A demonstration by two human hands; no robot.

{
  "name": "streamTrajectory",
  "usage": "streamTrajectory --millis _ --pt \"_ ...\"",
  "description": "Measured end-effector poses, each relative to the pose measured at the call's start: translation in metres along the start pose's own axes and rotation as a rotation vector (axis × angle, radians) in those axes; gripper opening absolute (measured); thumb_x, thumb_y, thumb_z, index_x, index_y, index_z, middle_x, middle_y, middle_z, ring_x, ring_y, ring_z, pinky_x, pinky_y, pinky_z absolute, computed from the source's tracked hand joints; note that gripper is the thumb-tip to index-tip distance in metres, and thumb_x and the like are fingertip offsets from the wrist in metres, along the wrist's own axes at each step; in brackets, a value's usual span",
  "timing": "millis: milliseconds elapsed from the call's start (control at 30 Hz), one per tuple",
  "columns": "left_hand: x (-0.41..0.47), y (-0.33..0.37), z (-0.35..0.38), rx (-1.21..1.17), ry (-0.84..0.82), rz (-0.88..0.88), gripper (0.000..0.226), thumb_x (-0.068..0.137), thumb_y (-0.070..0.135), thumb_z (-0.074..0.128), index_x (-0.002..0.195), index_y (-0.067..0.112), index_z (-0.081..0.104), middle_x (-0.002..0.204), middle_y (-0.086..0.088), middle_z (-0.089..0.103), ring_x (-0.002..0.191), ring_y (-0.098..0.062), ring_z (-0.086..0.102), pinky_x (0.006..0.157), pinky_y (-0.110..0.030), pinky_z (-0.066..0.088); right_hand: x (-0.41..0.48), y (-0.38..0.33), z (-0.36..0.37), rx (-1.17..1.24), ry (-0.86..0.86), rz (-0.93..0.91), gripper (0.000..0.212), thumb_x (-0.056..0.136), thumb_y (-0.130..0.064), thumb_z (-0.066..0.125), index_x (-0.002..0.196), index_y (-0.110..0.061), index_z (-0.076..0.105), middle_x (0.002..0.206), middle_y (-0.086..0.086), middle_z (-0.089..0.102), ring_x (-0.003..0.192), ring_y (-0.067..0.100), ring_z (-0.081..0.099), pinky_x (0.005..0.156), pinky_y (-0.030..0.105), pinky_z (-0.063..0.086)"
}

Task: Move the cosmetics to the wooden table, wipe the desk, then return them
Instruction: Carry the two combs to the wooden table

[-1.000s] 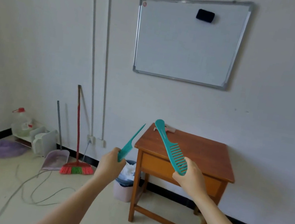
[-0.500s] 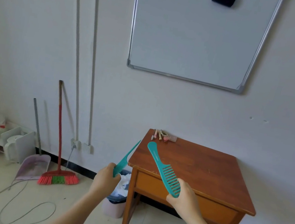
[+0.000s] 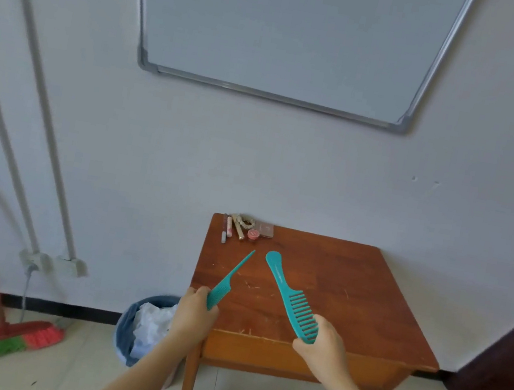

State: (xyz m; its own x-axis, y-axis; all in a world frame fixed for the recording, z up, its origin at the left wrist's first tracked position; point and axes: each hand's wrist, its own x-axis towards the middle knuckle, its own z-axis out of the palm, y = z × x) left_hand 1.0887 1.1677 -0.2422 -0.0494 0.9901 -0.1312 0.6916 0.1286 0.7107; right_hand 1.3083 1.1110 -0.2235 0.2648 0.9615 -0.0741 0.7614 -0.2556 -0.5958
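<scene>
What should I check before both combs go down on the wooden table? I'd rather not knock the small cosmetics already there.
1. Left hand grips the tail comb firmly: ok.
2. Right hand holds the wide-tooth comb by its toothed end: ok.
3. Both combs are over the wooden table: ok.
4. Bare tabletop lies under the combs: ok.
5. Small cosmetics sit at the far left corner, apart from the combs: ok.
6. Tail comb's tip points toward those cosmetics; clearance in depth: cannot tell.
</scene>
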Motion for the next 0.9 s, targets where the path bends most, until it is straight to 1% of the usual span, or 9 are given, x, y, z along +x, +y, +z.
streamTrajectory --millis 100,267,333,433,500,633,700,800,900 --pt "0.032 0.009 0.026 0.034 -0.044 0.003 0.032 0.091 0.017 0.048 0.121 0.009 0.048 0.119 -0.010 0.046 0.102 -0.022 0.051 0.092 -0.032 0.049 0.027 0.020 0.000 0.008 0.011 0.073 0.042 0.077 -0.020 0.065 0.115 -0.014 0.050 0.100 -0.002 0.055 0.085 0.009 0.052 0.051 0.008 0.034" --pt "0.098 0.041 0.061 0.079 -0.049 -0.011 0.033 0.092 0.020 0.049 0.124 0.011 0.047 0.123 -0.008 0.043 0.111 -0.018 0.044 0.098 -0.030 0.045 0.101 0.041 -0.012 0.010 0.062 0.088 0.037 0.075 -0.020 0.066 0.110 -0.015 0.053 0.096 -0.003 0.057 0.081 0.009 0.051 0.049 0.006 0.033" --pt "0.128 0.056 0.076 0.088 -0.045 -0.037 0.032 0.092 0.020 0.050 0.122 0.011 0.049 0.121 -0.007 0.045 0.109 -0.017 0.046 0.097 -0.030 0.047 0.138 0.047 -0.014 0.033 0.068 0.080 0.036 0.073 -0.019 0.066 0.107 -0.015 0.055 0.095 -0.002 0.059 0.083 0.012 0.054 0.055 0.009 0.034" --pt "0.167 0.079 0.100 0.119 -0.034 -0.070 0.030 0.092 0.021 0.049 0.120 0.011 0.050 0.119 -0.007 0.046 0.108 -0.017 0.047 0.097 -0.030 0.047 0.189 0.056 -0.013 0.092 0.067 0.084 0.037 0.068 -0.018 0.067 0.104 -0.015 0.057 0.094 -0.001 0.062 0.089 0.018 0.059 0.073 0.026 0.045" --pt "0.187 0.092 0.116 0.136 -0.009 -0.085 0.029 0.093 0.022 0.047 0.119 0.011 0.050 0.119 -0.007 0.046 0.107 -0.017 0.046 0.096 -0.028 0.046 0.216 0.061 -0.011 0.114 0.036 0.096 0.039 0.066 -0.019 0.066 0.104 -0.016 0.057 0.094 -0.001 0.063 0.087 0.017 0.059 0.076 0.030 0.047" --pt "0.213 0.108 0.145 0.187 0.006 -0.080 0.028 0.094 0.025 0.043 0.116 0.010 0.052 0.118 -0.006 0.046 0.107 -0.016 0.044 0.095 -0.027 0.044 0.258 0.070 -0.008 0.141 -0.030 0.094 0.043 0.067 -0.017 0.066 0.109 -0.014 0.057 0.096 -0.001 0.062 0.085 0.015 0.058 0.070 0.021 0.041" --pt "0.221 0.111 0.156 0.247 0.019 -0.098 0.031 0.095 0.028 0.040 0.119 0.010 0.051 0.120 -0.005 0.046 0.109 -0.018 0.043 0.095 -0.027 0.043 0.271 0.074 -0.006 0.145 -0.051 0.092 0.043 0.069 -0.016 0.066 0.111 -0.013 0.056 0.098 -0.001 0.061 0.086 0.013 0.057 0.071 0.019 0.039" --pt "0.229 0.115 0.166 0.370 0.045 -0.124 0.038 0.095 0.035 0.038 0.126 0.015 0.047 0.122 -0.002 0.048 0.112 -0.017 0.042 0.092 -0.025 0.042 0.281 0.076 0.001 0.130 -0.070 0.089 0.045 0.070 -0.018 0.065 0.114 -0.014 0.054 0.102 -0.001 0.060 0.090 0.014 0.058 0.075 0.021 0.043" --pt "0.231 0.114 0.172 0.462 0.072 -0.166 0.043 0.094 0.041 0.037 0.131 0.019 0.043 0.125 0.001 0.048 0.115 -0.016 0.041 0.092 -0.026 0.039 0.285 0.076 0.011 0.101 -0.103 0.072 0.049 0.072 -0.022 0.064 0.119 -0.014 0.052 0.104 -0.001 0.059 0.094 0.014 0.057 0.077 0.019 0.041"
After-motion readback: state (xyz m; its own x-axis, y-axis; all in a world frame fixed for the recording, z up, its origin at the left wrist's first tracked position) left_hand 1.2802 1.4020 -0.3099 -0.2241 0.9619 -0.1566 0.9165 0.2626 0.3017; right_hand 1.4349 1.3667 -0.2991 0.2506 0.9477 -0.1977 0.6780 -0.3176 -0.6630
